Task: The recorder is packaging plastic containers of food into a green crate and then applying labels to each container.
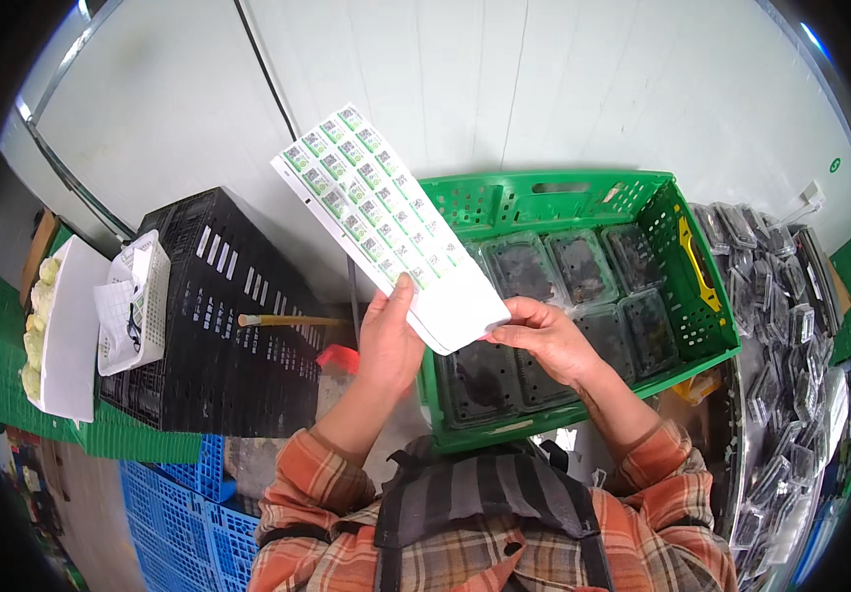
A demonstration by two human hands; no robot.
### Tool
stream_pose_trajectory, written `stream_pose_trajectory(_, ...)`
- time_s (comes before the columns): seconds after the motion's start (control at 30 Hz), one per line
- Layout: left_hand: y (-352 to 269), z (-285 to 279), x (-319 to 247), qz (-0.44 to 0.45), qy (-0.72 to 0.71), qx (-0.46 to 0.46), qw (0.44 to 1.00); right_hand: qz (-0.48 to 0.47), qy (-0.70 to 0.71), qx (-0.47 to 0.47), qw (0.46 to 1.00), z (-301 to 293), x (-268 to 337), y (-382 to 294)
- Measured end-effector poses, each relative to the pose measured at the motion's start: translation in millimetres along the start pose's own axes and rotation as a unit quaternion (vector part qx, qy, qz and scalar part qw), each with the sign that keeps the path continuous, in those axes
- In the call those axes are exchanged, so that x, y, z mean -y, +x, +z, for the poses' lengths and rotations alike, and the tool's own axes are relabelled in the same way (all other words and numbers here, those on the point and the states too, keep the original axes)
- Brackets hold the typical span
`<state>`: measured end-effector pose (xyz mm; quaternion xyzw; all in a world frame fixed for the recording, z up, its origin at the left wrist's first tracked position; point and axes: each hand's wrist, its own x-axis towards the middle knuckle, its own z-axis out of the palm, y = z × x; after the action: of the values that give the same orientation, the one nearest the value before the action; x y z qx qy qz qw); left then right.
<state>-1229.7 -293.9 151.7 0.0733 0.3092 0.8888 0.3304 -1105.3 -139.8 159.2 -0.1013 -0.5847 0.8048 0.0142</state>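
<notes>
A long sheet of printed stickers (374, 214), with rows of small green-and-white labels bearing codes, is held over the left part of a green plastic crate (544, 196). My left hand (392, 333) grips its lower left edge, thumb on top. The fingertips of my right hand (544, 333) pinch the lower right corner, where the backing is bare white. Inside the crate lie several clear plastic clamshell boxes (581, 266) with dark contents that I cannot make out. The sheet hides part of the crate's left side.
Stacked black crates (248, 296) stand at left, topped by a white basket (155, 325) with papers and glasses. Beyond is a white box (74, 333) of pale green produce. Empty clear clamshells (773, 296) are heaped at right. Blue crates (166, 525) stand lower left; a white wall rises ahead.
</notes>
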Motion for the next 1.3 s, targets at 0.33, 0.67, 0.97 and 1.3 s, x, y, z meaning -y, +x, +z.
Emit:
stream_pose_trajectory(0.33,12.4,1.4,6.5,-0.005,0.003,-0.015,1.0,0.019,0.012,-0.005,1.0,-13.1,-2.4,8.6)
stream_pose_trajectory(0.67,1.1,25.4,21.6,-0.003,0.019,-0.059,0.998,0.056,-0.07,0.092,0.992,-51.0,12.9,11.7)
stream_pose_trajectory(0.97,-23.3,46.2,55.8,-0.071,0.14,-0.106,0.982,-0.015,0.029,0.112,0.993,-88.4,27.9,24.5)
stream_pose_trajectory(1.3,-42.8,40.1,69.9,-0.241,0.237,-0.087,0.937,-0.062,0.081,0.041,0.994,-119.2,57.9,38.0)
